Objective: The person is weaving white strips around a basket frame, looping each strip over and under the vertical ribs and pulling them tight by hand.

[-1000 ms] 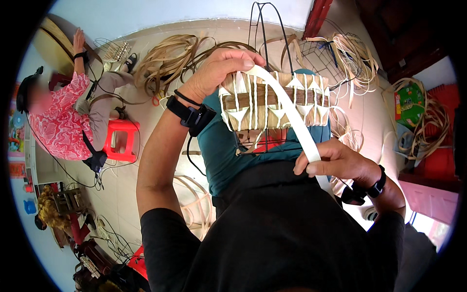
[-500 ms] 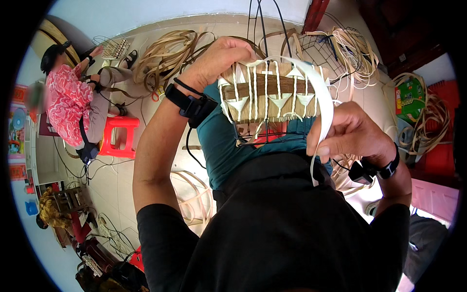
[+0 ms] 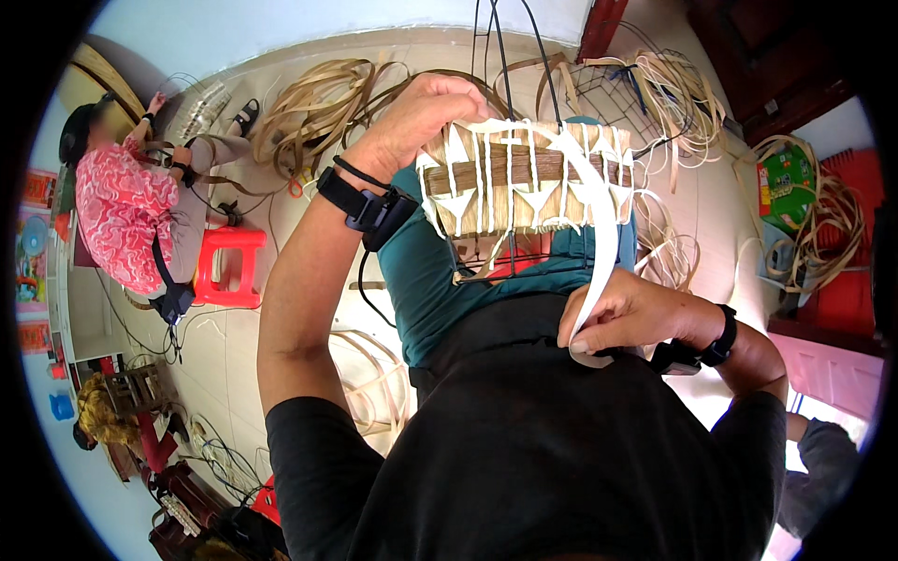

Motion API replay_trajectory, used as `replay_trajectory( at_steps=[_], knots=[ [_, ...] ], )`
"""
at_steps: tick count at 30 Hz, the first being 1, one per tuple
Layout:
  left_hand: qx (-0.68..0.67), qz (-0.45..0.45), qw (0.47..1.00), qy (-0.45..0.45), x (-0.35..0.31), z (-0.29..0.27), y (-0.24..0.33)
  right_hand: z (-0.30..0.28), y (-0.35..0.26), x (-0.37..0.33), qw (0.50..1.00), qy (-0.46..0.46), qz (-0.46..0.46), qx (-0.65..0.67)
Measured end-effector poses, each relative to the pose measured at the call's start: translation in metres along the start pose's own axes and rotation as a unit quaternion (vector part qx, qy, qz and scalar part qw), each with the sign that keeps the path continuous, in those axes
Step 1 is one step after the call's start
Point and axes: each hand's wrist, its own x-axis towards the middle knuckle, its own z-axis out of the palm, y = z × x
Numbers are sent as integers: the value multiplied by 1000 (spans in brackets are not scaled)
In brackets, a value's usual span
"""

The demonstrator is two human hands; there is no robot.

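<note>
On my lap rests a basket (image 3: 510, 201) with a black wire frame, its side wrapped in tan and brown strands and crossed by white strips with triangular folds. My left hand (image 3: 438, 110) is closed on its upper left edge; its fingertips are partly hidden. From the basket's upper edge a long flat white strip (image 3: 606, 234) runs down across its right part toward me. Low in front of my black shirt, my right hand (image 3: 617, 316) pinches this strip near its lower end between thumb and fingers.
Coils of brown strips (image 3: 313, 112) lie on the floor beyond my left arm. Pale strips (image 3: 678, 103) lie over a wire frame at the far right. A co-worker in a pink top (image 3: 122, 215) sits at the left, near a red stool (image 3: 227, 266). More strips (image 3: 828, 224) hang at right.
My right hand has moved down and toward my body, drawing the white strip straighter across the basket. My left hand has stayed at the upper left edge. The co-worker's arm has shifted.
</note>
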Motion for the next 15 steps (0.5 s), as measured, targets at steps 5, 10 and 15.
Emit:
replay_trajectory(
  at_steps=[5,10,15],
  knots=[
    [-13,-20,1000,8,3,-5,3,-17,-39,1,995,57,-13,-86],
    [-24,-7,999,37,10,-13,-6,-34,-77,5,966,248,-65,-8],
    [-6,-50,996,67,17,-15,-4,-50,-86,29,955,238,-173,-37]
  ],
)
